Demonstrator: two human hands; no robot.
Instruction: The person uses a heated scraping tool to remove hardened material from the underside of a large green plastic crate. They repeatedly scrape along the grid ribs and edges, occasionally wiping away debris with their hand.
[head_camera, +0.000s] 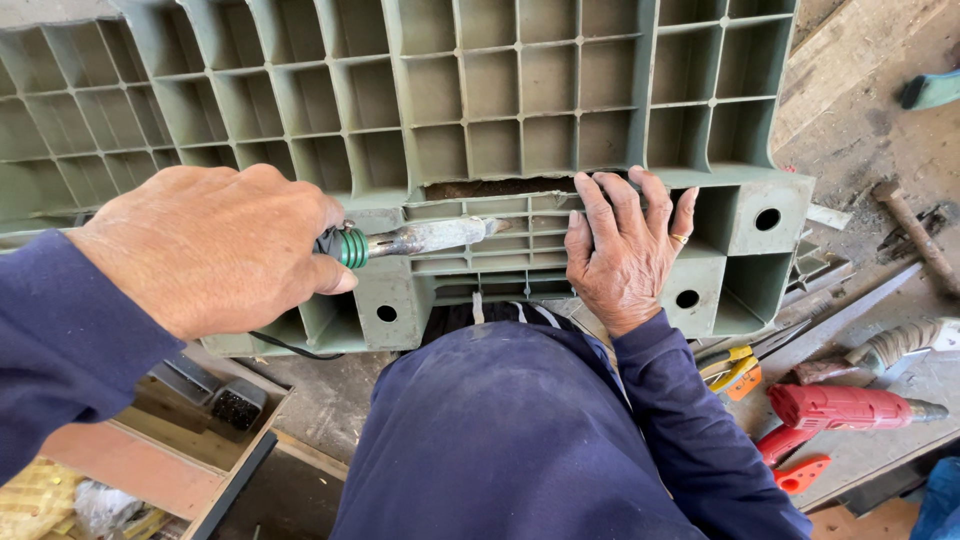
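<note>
the left hand is curled into a closed fist around the handle of a soldering iron, knuckles up, the wrist coming in from the lower left in a dark blue sleeve; the grip is pressed fully together on the handle, of which only a green ribbed collar shows past the fingers. the iron lies nearly level, its discoloured metal barrel pointing right, with the tip resting at the front edge of the green plastic pallet, just below a dark broken gap in that edge. the right hand lies flat, palm down and fingers spread, against the same front edge of the pallet, just right of the iron's tip; it grips nothing and wears a ring on one finger. the pallet stands turned toward the person, showing a grid of square ribbed cells, all empty, and block feet with round holes along its lower edge; the plastic is dull olive green, scuffed and dusty. the person's knee, in dark blue cloth, sits directly below the pallet. below the pallet to the left is an open wooden box holding a small dark object and scraps, which cannot be identified. right of the pallet, on the dusty bench, lie a red power tool, yellow-handled pliers and a hammer.
</note>
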